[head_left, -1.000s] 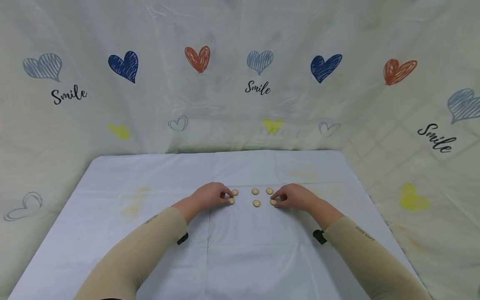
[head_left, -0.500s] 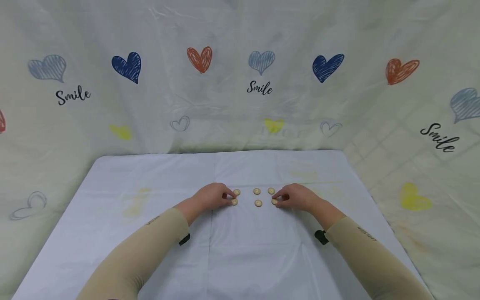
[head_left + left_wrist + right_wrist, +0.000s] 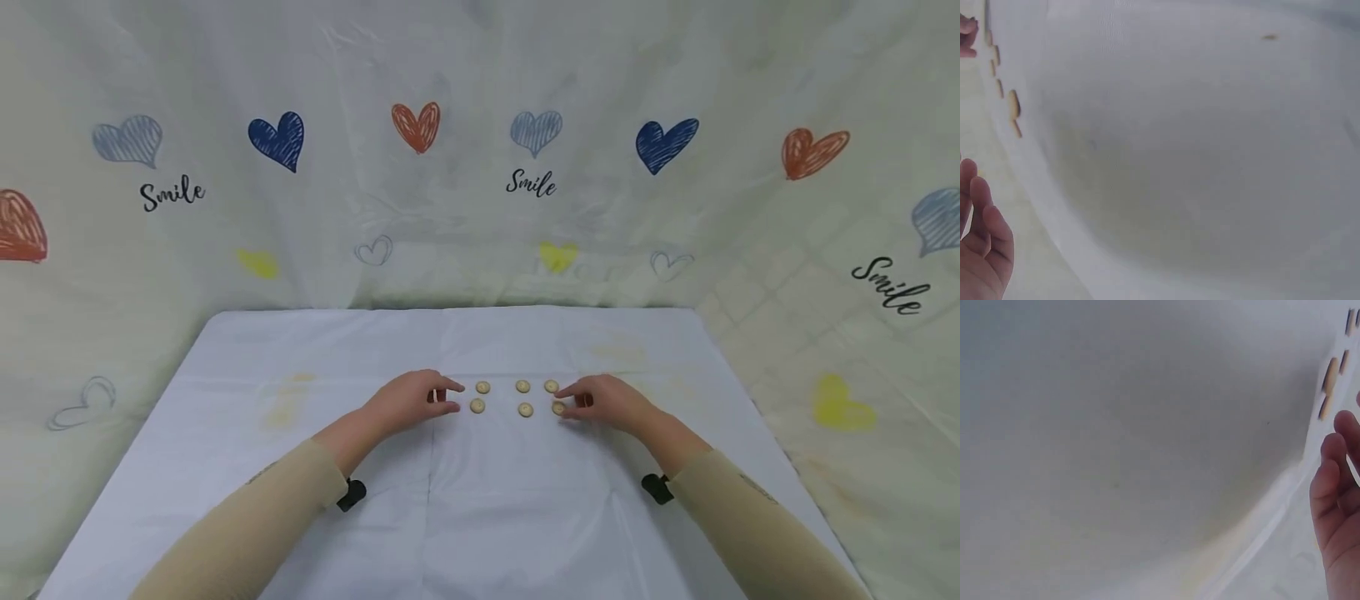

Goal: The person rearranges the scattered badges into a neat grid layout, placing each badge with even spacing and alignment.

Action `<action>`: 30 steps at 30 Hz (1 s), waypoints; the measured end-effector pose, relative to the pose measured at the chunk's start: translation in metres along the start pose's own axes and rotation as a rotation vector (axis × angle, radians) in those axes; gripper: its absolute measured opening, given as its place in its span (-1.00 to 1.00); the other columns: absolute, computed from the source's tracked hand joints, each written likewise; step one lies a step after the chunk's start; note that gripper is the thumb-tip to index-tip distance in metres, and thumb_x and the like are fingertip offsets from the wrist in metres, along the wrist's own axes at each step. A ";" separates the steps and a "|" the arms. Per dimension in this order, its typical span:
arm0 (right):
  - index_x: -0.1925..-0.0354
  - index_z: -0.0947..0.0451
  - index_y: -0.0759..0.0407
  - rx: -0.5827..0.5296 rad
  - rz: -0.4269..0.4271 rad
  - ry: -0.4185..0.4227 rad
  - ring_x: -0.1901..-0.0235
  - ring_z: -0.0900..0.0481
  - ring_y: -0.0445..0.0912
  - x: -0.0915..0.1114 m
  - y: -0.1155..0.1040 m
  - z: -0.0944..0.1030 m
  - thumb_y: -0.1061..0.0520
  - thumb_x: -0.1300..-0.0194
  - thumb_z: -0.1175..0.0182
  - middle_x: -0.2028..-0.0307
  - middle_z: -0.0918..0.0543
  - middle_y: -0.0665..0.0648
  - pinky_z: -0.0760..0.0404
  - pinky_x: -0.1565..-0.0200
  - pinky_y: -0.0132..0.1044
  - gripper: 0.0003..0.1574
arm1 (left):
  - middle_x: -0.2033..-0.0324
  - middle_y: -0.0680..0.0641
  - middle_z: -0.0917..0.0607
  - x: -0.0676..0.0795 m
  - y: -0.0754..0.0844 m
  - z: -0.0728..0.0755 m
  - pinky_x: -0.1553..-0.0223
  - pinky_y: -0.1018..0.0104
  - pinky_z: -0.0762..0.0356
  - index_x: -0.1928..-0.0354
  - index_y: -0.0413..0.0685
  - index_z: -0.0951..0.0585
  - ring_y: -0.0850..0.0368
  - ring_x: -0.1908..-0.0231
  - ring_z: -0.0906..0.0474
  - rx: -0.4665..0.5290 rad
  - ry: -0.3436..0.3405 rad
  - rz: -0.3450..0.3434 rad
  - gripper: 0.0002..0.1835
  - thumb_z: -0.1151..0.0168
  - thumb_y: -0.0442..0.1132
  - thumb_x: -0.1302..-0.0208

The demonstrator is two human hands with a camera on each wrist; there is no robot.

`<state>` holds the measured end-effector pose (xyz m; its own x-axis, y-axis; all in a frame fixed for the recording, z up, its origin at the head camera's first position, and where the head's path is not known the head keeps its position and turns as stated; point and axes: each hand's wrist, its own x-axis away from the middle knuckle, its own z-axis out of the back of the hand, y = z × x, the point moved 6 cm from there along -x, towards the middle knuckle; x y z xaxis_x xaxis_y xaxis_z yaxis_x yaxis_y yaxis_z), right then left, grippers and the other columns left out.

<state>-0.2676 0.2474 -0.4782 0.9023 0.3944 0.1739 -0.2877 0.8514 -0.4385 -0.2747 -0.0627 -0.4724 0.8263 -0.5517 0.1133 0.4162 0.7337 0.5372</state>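
Note:
Round, pale wooden buttons lie in two rows of three on the white-covered table. My left hand [image 3: 408, 398] is just left of the front-left button [image 3: 477, 406], thumb and index finger spread apart with nothing between them. The back-left button [image 3: 483, 387] lies beyond those fingertips. On the other side, my right hand [image 3: 606, 402] has its thumb and index fingertips right at the front-right button [image 3: 558, 407], and the back-right button [image 3: 551, 387] is close by. In the right wrist view its loosely bent fingers [image 3: 1333, 450] show apart from the buttons; the thumb is out of sight there.
Between the hands are two middle buttons, one at the back [image 3: 522, 387] and one in front [image 3: 526, 410]. A white cloth [image 3: 517, 517] covers the table. Behind it hangs a pale sheet [image 3: 465, 192] printed with hearts and "Smile".
My left hand has let go of the front-left button and drawn back to the left, its fingers parting. The right hand's fingers have opened slightly at the front-right button. The head view has shifted slightly.

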 end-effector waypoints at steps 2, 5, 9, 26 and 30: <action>-0.08 -0.70 -0.07 0.017 0.006 0.025 0.45 -0.41 -0.21 0.007 -0.001 0.000 -0.16 -0.25 -0.37 0.48 -0.51 -0.15 -0.42 0.39 -0.31 -0.54 | 0.33 0.24 -0.55 0.009 0.003 0.002 0.28 0.29 -0.46 -0.20 0.21 -0.64 0.26 0.33 -0.47 0.018 0.008 -0.005 -0.56 -0.32 0.07 -0.30; -0.12 -0.67 -0.05 0.048 0.033 0.074 0.41 -0.44 -0.21 0.018 -0.009 0.002 -0.20 -0.27 -0.33 0.41 -0.53 -0.17 -0.46 0.37 -0.30 -0.48 | 0.27 0.25 -0.56 0.023 0.009 0.005 0.24 0.28 -0.48 -0.23 0.21 -0.62 0.27 0.27 -0.48 0.017 0.023 -0.022 -0.53 -0.31 0.08 -0.31; -0.15 -0.65 -0.04 0.150 0.111 0.165 0.22 -0.57 -0.13 0.037 -0.024 0.004 -0.26 -0.28 -0.29 0.22 -0.64 -0.10 -0.58 0.20 -0.15 -0.44 | 0.12 0.17 -0.63 0.041 0.016 0.008 0.06 0.22 -0.51 -0.27 0.23 -0.58 0.24 0.10 -0.52 -0.072 0.054 -0.092 -0.50 -0.23 0.16 -0.34; -0.50 -0.22 -0.19 0.556 0.307 0.323 -0.50 0.02 0.14 0.085 -0.048 -0.005 -0.62 -0.22 -0.01 -0.52 -0.13 0.02 0.06 -0.41 0.15 0.04 | -0.55 0.11 -0.02 0.097 0.031 0.007 -0.44 -0.13 0.19 -0.54 0.40 -0.14 -0.02 -0.53 0.15 -0.597 0.236 -0.321 -0.21 0.21 0.48 -0.35; -0.51 -0.20 -0.20 0.569 0.297 0.333 -0.50 0.03 0.14 0.086 -0.047 -0.003 -0.62 -0.21 0.00 -0.52 -0.13 0.02 0.08 -0.41 0.16 0.06 | -0.55 0.12 0.01 0.097 0.028 0.006 -0.45 -0.11 0.23 -0.54 0.41 -0.13 0.01 -0.54 0.22 -0.606 0.229 -0.297 -0.21 0.21 0.49 -0.34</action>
<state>-0.1752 0.2399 -0.4454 0.7838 0.5882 -0.1992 -0.5767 0.8084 0.1176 -0.1849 -0.0980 -0.4413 0.6762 -0.7145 -0.1796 0.7193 0.6930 -0.0490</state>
